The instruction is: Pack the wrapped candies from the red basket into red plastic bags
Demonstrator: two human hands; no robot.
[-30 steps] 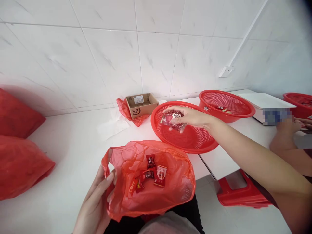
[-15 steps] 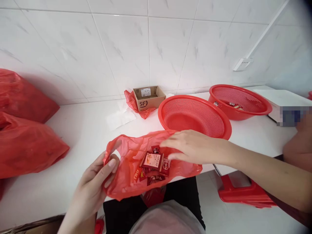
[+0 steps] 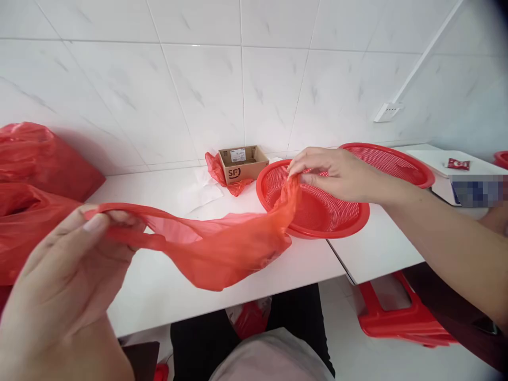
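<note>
A red plastic bag (image 3: 234, 248) is stretched sideways above the front of the white table. My left hand (image 3: 75, 259) pinches its open rim at the left. My right hand (image 3: 329, 169), raised over a red basket (image 3: 357, 217), grips the bag's gathered right end. The middle of the bag sags with a load; the thin red film hides most of the contents. The perforated basket stands just behind the bag, and its visible inside holds nothing I can make out.
A small cardboard box (image 3: 246, 170) stands by the tiled wall on crumpled red plastic. Full red bags (image 3: 51, 159) lie at the left. A second red basket (image 3: 397, 159) and a small red packet (image 3: 458, 164) are at the right. Red stools (image 3: 389, 317) stand below.
My left hand has moved left and my right hand has come out of the bag to grip its end. The bag is now pulled long, and the packets inside no longer show.
</note>
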